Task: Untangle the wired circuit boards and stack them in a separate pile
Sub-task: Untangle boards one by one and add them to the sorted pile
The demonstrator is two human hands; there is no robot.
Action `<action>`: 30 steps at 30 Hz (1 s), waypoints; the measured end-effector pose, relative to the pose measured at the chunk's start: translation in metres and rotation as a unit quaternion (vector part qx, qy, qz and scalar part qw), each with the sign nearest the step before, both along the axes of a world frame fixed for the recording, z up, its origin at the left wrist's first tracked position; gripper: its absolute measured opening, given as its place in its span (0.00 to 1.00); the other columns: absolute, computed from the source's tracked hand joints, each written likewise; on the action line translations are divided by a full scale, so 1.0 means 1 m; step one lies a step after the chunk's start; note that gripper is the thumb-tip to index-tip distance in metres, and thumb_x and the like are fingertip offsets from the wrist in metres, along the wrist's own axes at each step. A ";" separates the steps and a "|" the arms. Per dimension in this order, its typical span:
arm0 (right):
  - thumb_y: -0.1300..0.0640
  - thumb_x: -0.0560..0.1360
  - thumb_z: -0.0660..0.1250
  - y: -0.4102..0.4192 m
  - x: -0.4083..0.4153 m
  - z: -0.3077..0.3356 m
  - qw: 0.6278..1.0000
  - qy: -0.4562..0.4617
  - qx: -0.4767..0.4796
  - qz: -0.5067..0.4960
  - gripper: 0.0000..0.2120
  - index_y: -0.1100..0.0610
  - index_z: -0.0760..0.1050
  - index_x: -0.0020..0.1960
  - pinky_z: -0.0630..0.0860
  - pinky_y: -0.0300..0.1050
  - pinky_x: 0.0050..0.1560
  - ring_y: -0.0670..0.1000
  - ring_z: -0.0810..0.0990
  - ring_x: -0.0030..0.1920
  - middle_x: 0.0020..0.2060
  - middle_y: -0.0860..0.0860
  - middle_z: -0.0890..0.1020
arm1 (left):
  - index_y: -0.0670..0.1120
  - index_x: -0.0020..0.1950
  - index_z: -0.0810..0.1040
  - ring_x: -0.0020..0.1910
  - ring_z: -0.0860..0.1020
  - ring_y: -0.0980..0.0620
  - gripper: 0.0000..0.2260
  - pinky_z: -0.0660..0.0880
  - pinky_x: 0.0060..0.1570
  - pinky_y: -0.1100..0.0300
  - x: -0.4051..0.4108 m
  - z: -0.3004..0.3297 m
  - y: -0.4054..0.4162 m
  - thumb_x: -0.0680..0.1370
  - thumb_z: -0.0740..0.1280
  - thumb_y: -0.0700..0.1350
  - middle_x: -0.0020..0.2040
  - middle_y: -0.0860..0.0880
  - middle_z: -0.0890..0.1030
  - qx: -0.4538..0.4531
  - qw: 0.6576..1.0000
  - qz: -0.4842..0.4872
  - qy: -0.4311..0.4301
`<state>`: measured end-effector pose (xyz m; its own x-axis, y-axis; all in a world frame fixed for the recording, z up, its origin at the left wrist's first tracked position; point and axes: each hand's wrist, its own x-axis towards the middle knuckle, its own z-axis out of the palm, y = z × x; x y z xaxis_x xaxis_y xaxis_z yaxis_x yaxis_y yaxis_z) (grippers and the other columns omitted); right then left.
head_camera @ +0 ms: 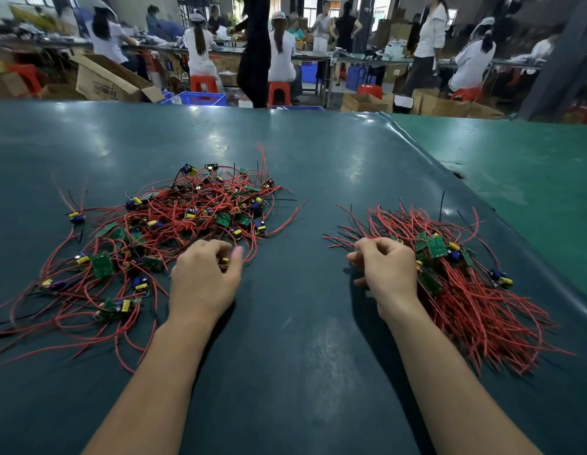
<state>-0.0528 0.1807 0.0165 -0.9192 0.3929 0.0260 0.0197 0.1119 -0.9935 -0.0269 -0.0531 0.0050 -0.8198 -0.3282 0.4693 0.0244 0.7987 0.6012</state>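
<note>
Now bare worktop [295, 290] lies between tangled heap [187, 218] and sorted pile [476, 290]; left hand [203, 277] pinches a small board, right hand [387, 270] curls its fingers on wires.

On the table [302, 323], the tangled heap [173, 231] lies left, the sorted pile [459, 284] right, well apart, a hand beside each.

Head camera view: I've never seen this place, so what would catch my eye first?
Probably the sprawling tangle of red wires and green circuit boards on the left of the dark table, where the left hand pinches a small part at its edge. On the right lies a neater pile, wires combed one way, with the right hand curled against it.
</note>
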 end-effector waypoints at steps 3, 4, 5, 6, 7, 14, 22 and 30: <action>0.60 0.76 0.66 0.005 -0.002 -0.001 1.000 -0.005 0.014 -0.006 0.10 0.56 0.79 0.37 0.71 0.37 0.21 0.50 0.81 0.34 0.29 0.49 0.83 | 0.42 0.53 0.84 0.51 0.79 0.44 0.11 0.73 0.55 0.55 0.000 0.000 -0.004 0.73 0.74 0.45 0.51 0.44 0.81 -0.013 0.999 -0.037 -0.035; 0.60 0.76 0.66 0.007 -0.003 -0.001 1.000 -0.008 0.018 -0.012 0.10 0.57 0.80 0.37 0.71 0.37 0.21 0.50 0.81 0.33 0.29 0.49 0.83 | 0.41 0.52 0.84 0.50 0.80 0.44 0.09 0.73 0.54 0.57 0.001 0.002 -0.005 0.73 0.74 0.41 0.51 0.44 0.82 -0.013 0.999 -0.048 -0.014; 0.60 0.76 0.66 0.010 -0.004 -0.001 1.000 -0.010 0.021 -0.019 0.10 0.57 0.80 0.37 0.71 0.37 0.21 0.50 0.81 0.33 0.29 0.49 0.83 | 0.40 0.51 0.85 0.48 0.81 0.44 0.08 0.73 0.53 0.58 0.002 0.006 -0.005 0.73 0.74 0.39 0.49 0.43 0.82 -0.013 0.998 -0.058 0.031; 0.60 0.76 0.66 0.013 -0.005 -0.001 0.999 -0.011 0.022 -0.026 0.10 0.57 0.80 0.37 0.71 0.37 0.21 0.50 0.81 0.33 0.29 0.48 0.83 | 0.39 0.50 0.85 0.46 0.81 0.45 0.07 0.74 0.51 0.61 0.004 0.009 -0.003 0.73 0.74 0.38 0.47 0.43 0.83 -0.015 0.993 -0.065 0.094; 0.60 0.76 0.65 0.015 -0.006 -0.002 0.999 -0.012 0.020 -0.031 0.10 0.57 0.80 0.37 0.71 0.37 0.21 0.51 0.81 0.33 0.29 0.48 0.83 | 0.38 0.50 0.84 0.45 0.81 0.47 0.06 0.73 0.51 0.63 0.006 0.014 -0.001 0.73 0.74 0.37 0.46 0.43 0.83 -0.021 0.984 -0.067 0.165; 0.57 0.74 0.68 0.009 -0.004 -0.002 0.996 -0.009 0.087 -0.007 0.10 0.56 0.80 0.34 0.69 0.39 0.28 0.48 0.74 0.26 0.29 0.48 0.83 | 0.37 0.52 0.81 0.54 0.81 0.51 0.05 0.75 0.57 0.58 0.014 0.016 0.029 0.76 0.71 0.35 0.52 0.45 0.82 0.035 0.910 -0.200 0.361; 0.59 0.79 0.66 -0.025 0.024 0.009 0.927 -0.028 -0.164 0.337 0.08 0.54 0.82 0.44 0.70 0.36 0.21 0.45 0.77 0.29 0.38 0.51 0.83 | 0.40 0.48 0.81 0.46 0.84 0.53 0.06 0.78 0.50 0.62 0.008 0.006 0.057 0.74 0.71 0.31 0.46 0.47 0.85 0.339 0.883 -0.314 0.081; 0.63 0.77 0.68 -0.028 0.024 0.008 0.970 0.086 -0.117 0.194 0.04 0.59 0.81 0.44 0.72 0.38 0.21 0.47 0.80 0.30 0.36 0.51 0.85 | 0.42 0.48 0.74 0.45 0.85 0.44 0.03 0.82 0.45 0.56 0.002 0.007 0.057 0.79 0.65 0.35 0.45 0.41 0.85 0.507 0.820 -0.261 0.037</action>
<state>-0.0290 0.1530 0.0244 -0.9890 0.0318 0.1447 -0.1478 -0.1505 -0.9775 -0.0253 0.0042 0.0118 -0.9546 -0.1938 0.2260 0.2699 -0.2429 0.9317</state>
